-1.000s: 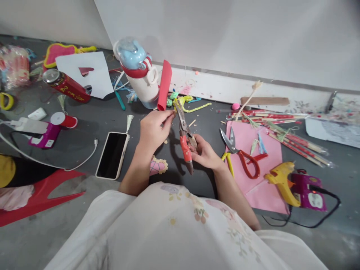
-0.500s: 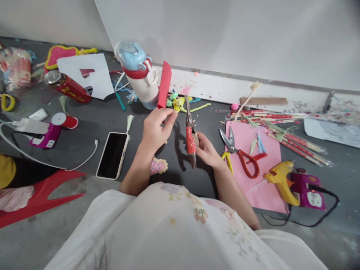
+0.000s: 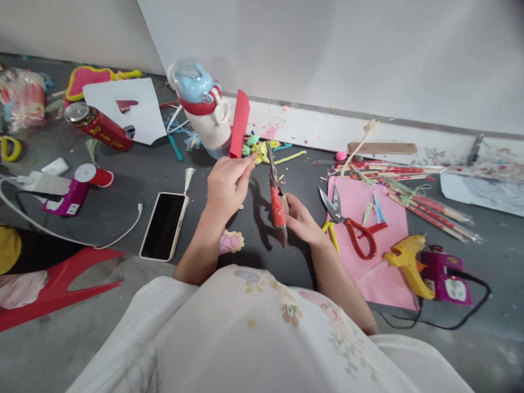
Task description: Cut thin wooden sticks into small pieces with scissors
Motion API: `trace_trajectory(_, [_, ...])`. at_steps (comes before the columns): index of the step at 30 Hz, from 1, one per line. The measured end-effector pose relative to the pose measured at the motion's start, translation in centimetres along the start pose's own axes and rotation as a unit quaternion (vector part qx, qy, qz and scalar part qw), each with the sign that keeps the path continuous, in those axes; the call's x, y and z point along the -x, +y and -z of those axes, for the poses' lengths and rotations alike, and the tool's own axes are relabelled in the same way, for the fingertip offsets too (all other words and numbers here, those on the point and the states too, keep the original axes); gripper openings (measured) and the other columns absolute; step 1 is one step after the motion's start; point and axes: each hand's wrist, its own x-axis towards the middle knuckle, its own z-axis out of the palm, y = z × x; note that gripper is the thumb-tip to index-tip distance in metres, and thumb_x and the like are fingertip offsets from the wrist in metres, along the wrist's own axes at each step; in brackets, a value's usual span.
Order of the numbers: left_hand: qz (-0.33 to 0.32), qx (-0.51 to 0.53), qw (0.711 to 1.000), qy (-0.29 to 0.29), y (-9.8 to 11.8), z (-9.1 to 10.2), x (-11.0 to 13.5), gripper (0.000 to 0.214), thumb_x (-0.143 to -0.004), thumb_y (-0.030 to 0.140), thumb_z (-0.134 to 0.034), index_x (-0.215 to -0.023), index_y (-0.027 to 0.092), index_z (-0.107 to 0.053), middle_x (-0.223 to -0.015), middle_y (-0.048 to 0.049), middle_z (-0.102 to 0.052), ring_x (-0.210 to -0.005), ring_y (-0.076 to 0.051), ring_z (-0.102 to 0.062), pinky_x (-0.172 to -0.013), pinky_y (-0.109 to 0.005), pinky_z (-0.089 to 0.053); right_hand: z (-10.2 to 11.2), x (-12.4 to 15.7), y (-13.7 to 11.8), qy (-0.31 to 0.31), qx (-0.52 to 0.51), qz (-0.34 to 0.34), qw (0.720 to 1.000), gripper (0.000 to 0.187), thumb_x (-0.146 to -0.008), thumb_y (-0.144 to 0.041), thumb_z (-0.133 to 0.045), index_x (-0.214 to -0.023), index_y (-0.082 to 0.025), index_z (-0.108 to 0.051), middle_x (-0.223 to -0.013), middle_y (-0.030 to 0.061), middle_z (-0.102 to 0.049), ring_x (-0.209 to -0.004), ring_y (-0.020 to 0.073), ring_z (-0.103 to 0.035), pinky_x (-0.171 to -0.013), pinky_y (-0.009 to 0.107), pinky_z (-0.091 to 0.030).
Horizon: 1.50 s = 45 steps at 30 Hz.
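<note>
My right hand [image 3: 301, 218] is closed around a pair of pliers [image 3: 277, 204] with worn red handles, their jaws pointing away from me. To the left, my left hand [image 3: 229, 183] pinches with thumb and forefinger; whatever sits between the fingertips is too small to make out. Just beyond those fingertips lie yellow and green craft scraps [image 3: 260, 152]. Small pale bits dot the dark table beside the plier jaws. Partly behind my left forearm lies a pink piece with a beaded-looking tan edge [image 3: 232, 242].
A white-and-blue bottle [image 3: 204, 109] and a red paper roll [image 3: 239, 124] stand at the back. Left are a phone [image 3: 164, 226] and a red can [image 3: 100, 128]. Rightward lie red-handled scissors [image 3: 350, 224], pink paper [image 3: 385, 284], a yellow glue gun [image 3: 409, 265] and wrapped sticks [image 3: 434, 207].
My left hand has shifted slightly to the left, fingertips still pinched. The pliers have tilted a little, their jaws swinging left.
</note>
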Motion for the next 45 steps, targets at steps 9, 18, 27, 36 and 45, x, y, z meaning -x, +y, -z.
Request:
trace_trajectory(9, [0.026, -0.059, 0.997, -0.043, -0.30, -0.14, 0.24, 0.029, -0.093, 0.029, -0.042, -0.106, 0.018, -0.066, -0.091, -0.0060, -0.070, -0.084, -0.016, -0.061, -0.078, -0.027, -0.045, -0.24, 0.22, -0.25, -0.066, 0.009, -0.011, 0.998, 0.038, -0.082, -0.045, -0.060, -0.106, -0.019, -0.046, -0.081, -0.0012, -0.043, -0.068, 0.0100, -0.040, -0.063, 0.022, -0.038])
trace_trajectory(18, [0.036, -0.072, 0.994, -0.070, -0.13, -0.14, 0.18, 0.022, -0.091, 0.024, -0.045, -0.094, 0.018, -0.065, -0.082, -0.0052, -0.067, -0.080, -0.017, -0.059, -0.071, -0.026, -0.043, -0.47, 0.28, -0.30, -0.075, 0.014, -0.009, 0.997, 0.038, -0.082, -0.044, -0.061, -0.105, -0.019, -0.046, -0.075, -0.0025, -0.038, -0.066, 0.0100, -0.036, -0.060, 0.022, -0.034])
trace_trajectory(27, [0.032, -0.060, 0.994, -0.089, -0.06, -0.19, 0.24, 0.021, -0.091, 0.023, -0.042, -0.087, 0.019, -0.063, -0.079, -0.0046, -0.064, -0.080, -0.017, -0.057, -0.071, -0.027, -0.041, -0.41, 0.34, -0.19, -0.075, 0.013, -0.004, 0.997, 0.036, -0.083, -0.043, -0.060, -0.107, -0.020, -0.046, -0.076, -0.0025, -0.038, -0.066, 0.0099, -0.038, -0.060, 0.022, -0.035])
trace_trajectory(36, [0.032, -0.050, 0.994, -0.092, -0.03, -0.19, 0.14, 0.023, -0.092, 0.027, -0.041, -0.089, 0.019, -0.063, -0.080, -0.0045, -0.065, -0.080, -0.017, -0.057, -0.074, -0.027, -0.042, -0.44, 0.31, -0.48, -0.063, 0.014, -0.009, 0.998, 0.039, -0.084, -0.045, -0.058, -0.109, -0.018, -0.046, -0.081, -0.0006, -0.043, -0.070, 0.0114, -0.041, -0.064, 0.024, -0.036])
trace_trajectory(45, [0.019, -0.079, 0.992, -0.099, -0.19, -0.49, 0.13, 0.025, -0.092, 0.028, -0.041, -0.081, 0.020, -0.062, -0.075, -0.0049, -0.063, -0.077, -0.018, -0.057, -0.071, -0.029, -0.041, -0.38, 0.24, -0.27, -0.061, 0.006, -0.034, 0.998, 0.063, -0.063, -0.062, -0.070, -0.101, -0.019, -0.043, -0.080, -0.0010, -0.041, -0.068, 0.0111, -0.038, -0.057, 0.022, -0.032])
